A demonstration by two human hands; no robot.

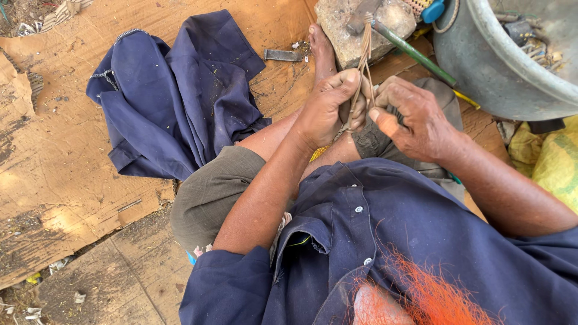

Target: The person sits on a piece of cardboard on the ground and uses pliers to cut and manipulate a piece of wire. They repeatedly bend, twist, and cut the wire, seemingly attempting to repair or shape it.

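Head view, looking down over a seated person's lap. Left hand (325, 108): grip closed tight around the lower part of a thin bundle of tan fibre strips (363, 57), thumb and fingers wrapped round it. Right hand (415, 114): just beside the left, fingers curled, fingertips pinching at the same bundle; grip closed on the strips, though the exact hold is partly hidden behind the left hand. Strips rise upright from between the two hands toward a rough stone block (361, 27).

Hammer (409, 48) with a green handle lies across the stone block, head on top of the stone, handle running down toward the right hand. Bare foot (322, 51) stretches out beside the stone, touching its left side. Small flat metal piece (282, 55) lies on the cardboard sheet (54, 150) just left of the foot.

Crumpled dark blue garment (174, 90) spread on the cardboard, well left of the hands. Large grey metal basin (506, 60) at the upper right corner, oddments inside, too jumbled to tell. Yellow sack (551, 159) below the basin at the right edge. Person wears a dark blue shirt and olive shorts; orange fibres (433, 295) at the bottom edge.
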